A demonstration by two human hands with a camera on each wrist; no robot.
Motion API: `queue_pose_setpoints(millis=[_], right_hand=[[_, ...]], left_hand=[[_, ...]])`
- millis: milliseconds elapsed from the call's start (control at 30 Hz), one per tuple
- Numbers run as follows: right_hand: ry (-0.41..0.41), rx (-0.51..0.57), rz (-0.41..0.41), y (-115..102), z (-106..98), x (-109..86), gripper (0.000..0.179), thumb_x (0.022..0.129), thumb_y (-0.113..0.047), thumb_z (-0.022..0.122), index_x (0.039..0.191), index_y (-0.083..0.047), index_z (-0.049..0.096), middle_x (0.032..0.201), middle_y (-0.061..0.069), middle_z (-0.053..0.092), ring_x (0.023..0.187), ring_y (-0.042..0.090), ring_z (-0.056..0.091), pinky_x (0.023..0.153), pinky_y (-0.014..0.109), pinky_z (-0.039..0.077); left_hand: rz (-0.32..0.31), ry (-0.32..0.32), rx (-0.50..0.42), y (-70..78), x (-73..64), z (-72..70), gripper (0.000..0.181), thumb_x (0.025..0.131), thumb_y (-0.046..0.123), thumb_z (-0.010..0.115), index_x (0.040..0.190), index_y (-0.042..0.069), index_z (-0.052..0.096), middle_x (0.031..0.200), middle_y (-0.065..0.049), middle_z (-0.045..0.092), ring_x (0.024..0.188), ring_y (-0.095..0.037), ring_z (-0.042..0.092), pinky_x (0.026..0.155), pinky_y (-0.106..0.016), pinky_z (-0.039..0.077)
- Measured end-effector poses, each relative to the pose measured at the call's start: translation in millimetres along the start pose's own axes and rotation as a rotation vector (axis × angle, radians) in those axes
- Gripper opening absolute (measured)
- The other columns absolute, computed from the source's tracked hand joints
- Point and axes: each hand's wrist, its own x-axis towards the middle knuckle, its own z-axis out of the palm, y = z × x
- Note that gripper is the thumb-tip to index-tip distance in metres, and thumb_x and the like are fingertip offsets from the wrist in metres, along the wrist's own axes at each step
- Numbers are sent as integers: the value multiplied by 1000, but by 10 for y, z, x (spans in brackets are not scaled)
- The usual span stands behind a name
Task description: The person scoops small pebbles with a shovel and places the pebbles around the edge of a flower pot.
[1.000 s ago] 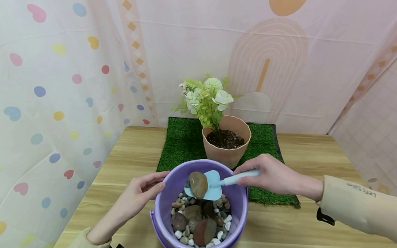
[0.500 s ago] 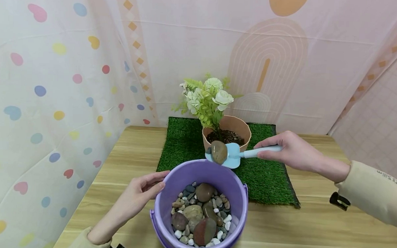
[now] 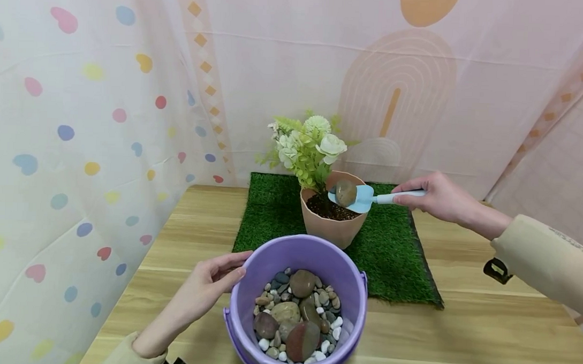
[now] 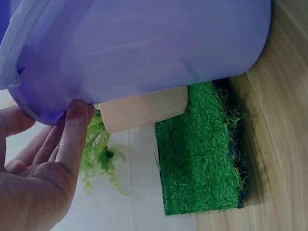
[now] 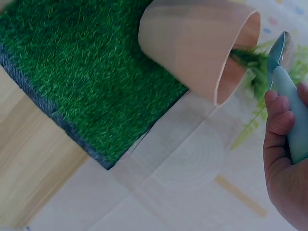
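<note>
My right hand [image 3: 444,198] grips the pale handle of a light-blue hand trowel [image 3: 365,199]. On its blade lie a large brown stone [image 3: 345,193] and a smaller dark one. The blade is over the opening of a peach flowerpot [image 3: 333,226], which has dark soil and white artificial flowers [image 3: 307,145]. At the front, my left hand [image 3: 211,278] holds the rim of a purple bucket [image 3: 301,242]; in the left wrist view its fingers [image 4: 74,120] lie against the outer wall. Inside the bucket are large stones [image 3: 302,340] and many small pebbles.
A green artificial turf mat [image 3: 389,271] lies under the pot on the wooden table [image 3: 460,327]. Patterned curtains [image 3: 257,68] hang behind and to the left. The bucket's handle [image 3: 233,340] hangs down at its side.
My right hand has carried the trowel and its stones up out of the bucket, away from me and rightward, to above the flowerpot. My left hand stays at the bucket's rim.
</note>
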Motion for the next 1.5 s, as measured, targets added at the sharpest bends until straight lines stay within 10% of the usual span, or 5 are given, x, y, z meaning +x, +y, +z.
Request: queue_pose_setpoints(millis=[1067,1333,1500], right_hand=[[-98,-241,-64,-80,147,892,26,98,-20,71,108,1,81,91,12,81,73,15,60,67,28,49],[-106,-398,-154,-191,207,949,17,96,-12,74,100,2,83,103,21,81,94,35,77,86,51,64],[-45,-534,-252,-303,190,914,14,92,-2,72,79,1,75,73,10,71,62,18,54,61,32,47]], left_hand=[[6,-2,-36,-30,-6,23,49,108,17,58,150,-8,51,144,-30,63,103,0,75,86,-22,65],[-4,-3,-40,-15,-2,38,49,108,17,58,150,-8,51,143,-31,63,102,3,74,86,-22,65],[-9,-1,-39,-4,-4,18,49,108,17,58,150,-7,51,144,-30,63,104,2,74,86,-21,65]])
